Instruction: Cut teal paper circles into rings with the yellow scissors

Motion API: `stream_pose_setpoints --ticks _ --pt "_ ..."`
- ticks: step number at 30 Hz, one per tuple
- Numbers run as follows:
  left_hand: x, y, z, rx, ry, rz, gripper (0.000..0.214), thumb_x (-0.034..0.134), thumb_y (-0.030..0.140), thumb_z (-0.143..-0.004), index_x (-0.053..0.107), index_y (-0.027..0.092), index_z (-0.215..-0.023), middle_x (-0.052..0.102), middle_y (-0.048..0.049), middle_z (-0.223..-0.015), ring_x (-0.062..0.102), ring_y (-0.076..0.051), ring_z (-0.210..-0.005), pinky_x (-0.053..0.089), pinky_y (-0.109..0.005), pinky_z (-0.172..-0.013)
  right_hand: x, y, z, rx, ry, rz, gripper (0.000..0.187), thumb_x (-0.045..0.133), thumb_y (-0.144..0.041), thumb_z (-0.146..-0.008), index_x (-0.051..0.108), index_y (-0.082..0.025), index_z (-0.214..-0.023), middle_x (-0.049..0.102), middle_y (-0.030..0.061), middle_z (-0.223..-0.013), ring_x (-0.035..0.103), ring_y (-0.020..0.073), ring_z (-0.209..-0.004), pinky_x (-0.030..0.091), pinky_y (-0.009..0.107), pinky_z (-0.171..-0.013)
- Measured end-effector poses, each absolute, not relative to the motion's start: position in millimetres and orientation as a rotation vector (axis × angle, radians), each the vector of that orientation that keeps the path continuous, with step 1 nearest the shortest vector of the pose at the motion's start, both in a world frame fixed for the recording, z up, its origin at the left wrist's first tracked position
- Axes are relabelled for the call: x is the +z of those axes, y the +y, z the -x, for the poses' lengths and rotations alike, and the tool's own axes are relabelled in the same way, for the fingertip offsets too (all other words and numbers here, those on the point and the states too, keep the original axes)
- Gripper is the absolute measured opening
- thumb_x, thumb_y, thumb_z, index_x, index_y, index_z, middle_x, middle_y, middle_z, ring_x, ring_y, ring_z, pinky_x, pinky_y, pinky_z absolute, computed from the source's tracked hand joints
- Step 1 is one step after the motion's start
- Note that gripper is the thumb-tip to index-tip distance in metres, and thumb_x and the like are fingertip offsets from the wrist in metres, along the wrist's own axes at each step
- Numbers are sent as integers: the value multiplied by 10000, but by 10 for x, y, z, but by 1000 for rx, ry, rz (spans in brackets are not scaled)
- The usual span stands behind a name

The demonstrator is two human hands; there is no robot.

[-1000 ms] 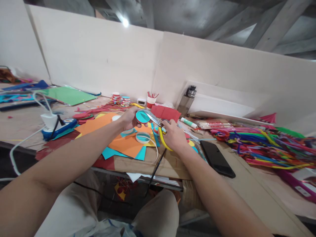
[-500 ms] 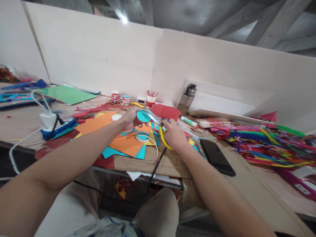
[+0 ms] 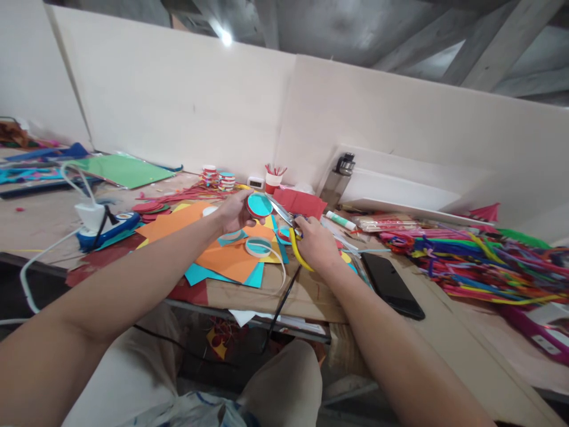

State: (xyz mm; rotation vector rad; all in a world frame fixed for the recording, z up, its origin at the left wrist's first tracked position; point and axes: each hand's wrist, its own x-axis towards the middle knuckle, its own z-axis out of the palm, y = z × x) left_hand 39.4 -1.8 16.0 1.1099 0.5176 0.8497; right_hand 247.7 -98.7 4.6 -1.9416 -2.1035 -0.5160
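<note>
My left hand (image 3: 234,212) is closed around the edge of a round disc (image 3: 260,204) with a turquoise face and a red rim, held above the paper sheets. In my right hand (image 3: 315,240) is a pair of scissors (image 3: 283,213), its metal blades pointing up and left at the disc's right edge. I cannot tell whether the blades touch the rim. A yellow curved strip (image 3: 299,252) hangs beside my right hand; what it belongs to is unclear. Beneath the hands lie orange paper (image 3: 222,258) and a roll of white tape (image 3: 258,246) with its end uncurled.
A black phone (image 3: 392,286) lies right of my right forearm, near a glue stick (image 3: 341,220) and many coloured pipe cleaners (image 3: 480,261). A bottle (image 3: 338,179) leans by the wall. At left stands a blue power strip (image 3: 106,230) with a white cable.
The disc in my left hand has turned so that more of its face and red rim show. The scissors have stayed close to its right edge.
</note>
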Motion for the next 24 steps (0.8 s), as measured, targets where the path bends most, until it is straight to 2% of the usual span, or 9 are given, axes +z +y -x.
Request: stream_pose_setpoints --ticks 6,10,14,22,24 --pt "136 -90 -453 814 484 -1109 470 360 484 -967 623 102 -1042 725 -167 -838 533 -112 -444 238 -161 -328 43 -993 -2481 -522 -2103 1942 415 455 -273 -942 527 -261 -1350 604 101 -1115 635 241 -905 425 303 -672" --pt "130 -123 -468 767 538 -1121 497 352 531 -960 622 114 -965 713 -149 -760 499 -106 -404 214 -164 -321 51 -1003 -2468 -511 -2124 1939 421 461 -270 -940 514 -255 -1357 575 108 -1166 621 240 -947 437 304 -699" --pt "121 -112 -458 772 537 -1151 513 346 549 -957 615 120 -876 704 -148 -721 510 -112 -399 228 -171 -324 59 -1002 -2470 -494 -2156 1942 438 473 -243 -928 509 -245 -1364 579 112 -1161 612 243 -985 442 304 -733" --pt "131 -56 -410 755 604 -1151 654 295 660 -930 623 104 -828 669 -151 -635 508 -127 -358 220 -191 -305 46 -981 -2473 -542 -2177 1939 461 463 -185 -907 528 -246 -1359 616 104 -1109 626 248 -953 437 311 -714" --pt "131 -47 -403 759 589 -1143 690 270 685 -924 626 101 -833 672 -157 -639 549 -149 -383 254 -198 -311 48 -983 -2466 -547 -2183 1949 456 456 -180 -910 532 -245 -1355 620 106 -1098 627 248 -949 438 312 -717"
